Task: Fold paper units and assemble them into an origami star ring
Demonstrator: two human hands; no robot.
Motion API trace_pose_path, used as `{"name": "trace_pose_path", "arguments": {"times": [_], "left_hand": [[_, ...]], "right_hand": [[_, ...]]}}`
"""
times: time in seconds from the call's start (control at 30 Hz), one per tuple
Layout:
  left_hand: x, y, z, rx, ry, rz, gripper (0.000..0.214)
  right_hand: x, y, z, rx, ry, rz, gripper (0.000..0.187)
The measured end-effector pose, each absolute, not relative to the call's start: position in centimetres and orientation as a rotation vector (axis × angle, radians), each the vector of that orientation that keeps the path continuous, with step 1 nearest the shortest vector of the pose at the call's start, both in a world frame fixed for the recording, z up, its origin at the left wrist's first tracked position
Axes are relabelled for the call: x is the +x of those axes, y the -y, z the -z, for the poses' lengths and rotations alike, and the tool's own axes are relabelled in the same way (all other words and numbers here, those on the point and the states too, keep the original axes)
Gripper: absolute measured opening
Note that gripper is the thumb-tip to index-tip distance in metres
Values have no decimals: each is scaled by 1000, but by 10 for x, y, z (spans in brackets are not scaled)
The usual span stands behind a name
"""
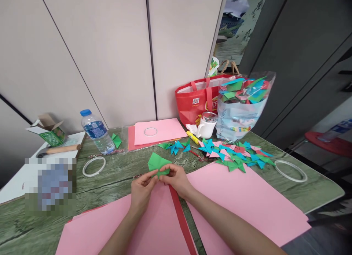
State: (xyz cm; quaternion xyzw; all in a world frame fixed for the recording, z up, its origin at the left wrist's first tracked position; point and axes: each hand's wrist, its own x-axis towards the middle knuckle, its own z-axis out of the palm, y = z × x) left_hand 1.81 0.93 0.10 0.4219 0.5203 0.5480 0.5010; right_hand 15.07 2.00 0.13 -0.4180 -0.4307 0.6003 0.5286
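A folded piece of green paper (157, 162) is held up between both hands, above the far edge of the pink paper sheets (154, 211). My left hand (142, 189) pinches its lower left edge between thumb and fingers. On the right side, my right hand (176, 180) grips the same paper, its fingers bent over the edge and its thumb close to the other thumb. The fingers partly cover the lower part of the paper.
Folded paper pieces (236, 154) lie heaped behind a second pink stack (242, 196). A white mug (207, 126), red bag (189, 104) and filled plastic bag (239, 115) stand behind them. Leftward are a water bottle (96, 132), tape roll (94, 166) and wooden-handled tool (62, 149).
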Motion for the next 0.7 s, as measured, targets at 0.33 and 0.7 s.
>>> {"name": "trace_pose_path", "arguments": {"times": [0.33,0.7], "left_hand": [[10,-14,-10,926,-1219,-1307,35],[-4,-17,-24,1130,-1224,-1032,23]], "right_hand": [[162,-29,6,-857,926,-1535,20],[167,-34,7,-946,1277,-1299,14]]}}
